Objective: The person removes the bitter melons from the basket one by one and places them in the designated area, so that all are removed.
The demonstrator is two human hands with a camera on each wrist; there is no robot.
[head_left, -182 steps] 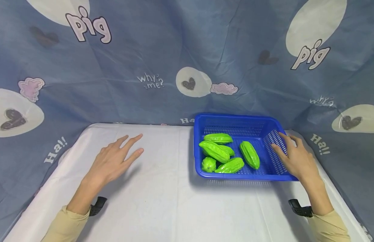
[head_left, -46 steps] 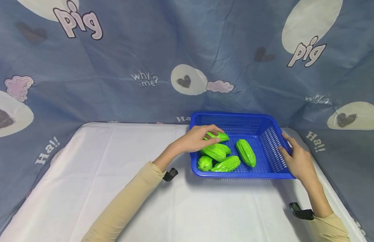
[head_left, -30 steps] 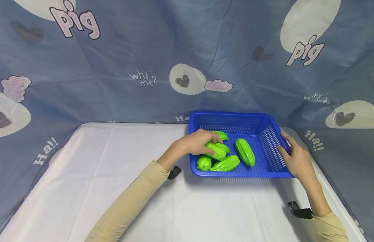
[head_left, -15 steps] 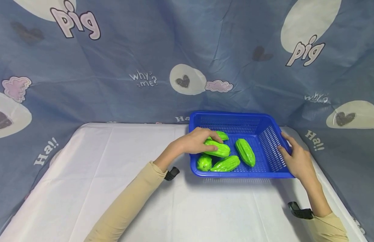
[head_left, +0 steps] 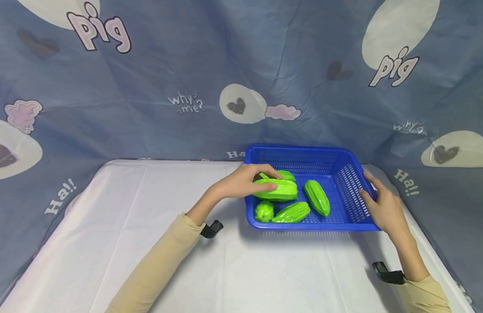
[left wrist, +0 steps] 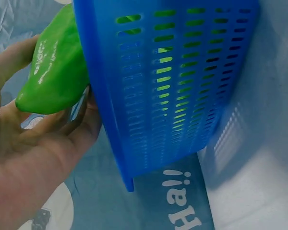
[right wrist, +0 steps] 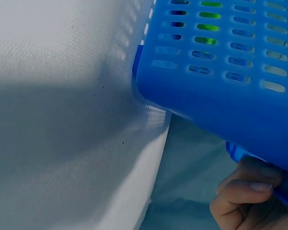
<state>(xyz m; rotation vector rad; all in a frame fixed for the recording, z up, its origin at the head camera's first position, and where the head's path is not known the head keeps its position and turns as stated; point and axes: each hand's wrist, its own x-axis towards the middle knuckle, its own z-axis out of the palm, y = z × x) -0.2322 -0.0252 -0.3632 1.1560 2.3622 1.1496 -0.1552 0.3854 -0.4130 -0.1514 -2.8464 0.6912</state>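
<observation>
My left hand [head_left: 243, 181] holds a bright green, ridged bitter melon [head_left: 280, 190] between thumb and fingers, over the left end of a blue plastic basket [head_left: 304, 227]. In the left wrist view, the tapered end of this bitter melon [left wrist: 55, 67] juts past the basket's rim, with fingers on both sides of it. At the basket's right end, my right hand [head_left: 386, 206] grips the rim. The right wrist view shows its curled fingers [right wrist: 245, 191] under the rim. More bitter melons lie inside: one at the back, a stubby end-on one [head_left: 264, 211], one along the front [head_left: 292, 212], one slanted mid-basket [head_left: 317, 198].
A white cloth [head_left: 179, 261] covers the table under the basket. Behind and beside it hangs a blue printed curtain [head_left: 167, 65]. Each wrist wears a black camera mount, one under the left forearm [head_left: 212, 229].
My left hand has come from over the table into the basket, taken hold of the upper bitter melon and raised it slightly leftward. My right hand has closed on the basket's rim.
</observation>
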